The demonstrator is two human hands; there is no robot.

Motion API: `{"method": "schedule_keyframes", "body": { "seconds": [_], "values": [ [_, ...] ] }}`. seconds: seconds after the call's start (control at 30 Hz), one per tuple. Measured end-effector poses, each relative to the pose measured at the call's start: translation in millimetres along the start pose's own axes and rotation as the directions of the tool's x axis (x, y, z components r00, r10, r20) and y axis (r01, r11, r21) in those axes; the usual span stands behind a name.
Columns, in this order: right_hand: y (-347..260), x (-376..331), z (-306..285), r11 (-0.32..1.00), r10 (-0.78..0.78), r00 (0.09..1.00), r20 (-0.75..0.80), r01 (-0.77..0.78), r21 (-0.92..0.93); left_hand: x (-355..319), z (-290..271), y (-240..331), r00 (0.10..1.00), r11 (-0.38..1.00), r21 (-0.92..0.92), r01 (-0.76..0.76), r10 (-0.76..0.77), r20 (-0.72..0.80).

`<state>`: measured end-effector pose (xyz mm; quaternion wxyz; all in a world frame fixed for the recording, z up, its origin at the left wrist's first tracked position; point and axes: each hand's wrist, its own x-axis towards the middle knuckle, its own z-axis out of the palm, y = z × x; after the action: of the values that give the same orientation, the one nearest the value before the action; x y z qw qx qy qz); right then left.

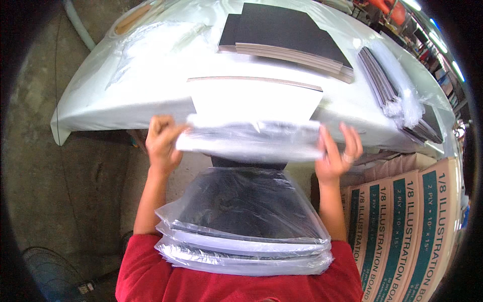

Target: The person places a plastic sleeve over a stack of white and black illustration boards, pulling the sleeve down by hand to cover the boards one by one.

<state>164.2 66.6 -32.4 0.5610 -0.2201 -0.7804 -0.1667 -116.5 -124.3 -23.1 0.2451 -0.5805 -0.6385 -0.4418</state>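
Fingers of the left hand (163, 141) are bent and pinched closed on the left end of a clear bag (251, 138), while its right end is gripped by the right hand (336, 151), whose outer fingers are held up and away from the plastic. The bag is stretched crosswise between the two hands, blurred, above the lap and at the near edge of the table (100, 110). Just beyond it, between the fingers and slightly farther off, a white board stack (256, 98) is seen, its near edge overlapped by the bag; whether any of it is inside cannot be told. The white stack is touched by neither hand, as far as is shown. Under the bag, toward the body, wrapped black boards (241, 211) are piled in clear plastic. Farther back on the table, a bare black stack (282, 38) is placed, with more wrapped packs (380, 83) set at its right. Cartons (402, 221) are lined up beside the right forearm.
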Motion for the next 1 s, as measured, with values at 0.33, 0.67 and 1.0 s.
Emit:
{"method": "schedule_keyframes", "body": {
  "seconds": [0.33, 0.67, 1.0],
  "values": [
    [62, -92, 66, -0.861, -0.044, 0.173, 0.984, -0.506, 0.051, -56, 72, -86, 0.449, -0.307, -0.639, 0.705, -0.504, 0.738],
    [45, -297, 66, -0.347, 0.247, -0.122, 0.961, -0.937, -0.029, -256, 105, -93, 0.020, -0.186, -0.165, 0.969, -0.605, 0.796],
    [62, -258, 64, 0.269, 0.684, 0.384, 0.620, -0.923, 0.274, -89, 46, -109, 0.186, 0.731, 0.113, 0.673, -0.315, 0.931]
  ]
}}
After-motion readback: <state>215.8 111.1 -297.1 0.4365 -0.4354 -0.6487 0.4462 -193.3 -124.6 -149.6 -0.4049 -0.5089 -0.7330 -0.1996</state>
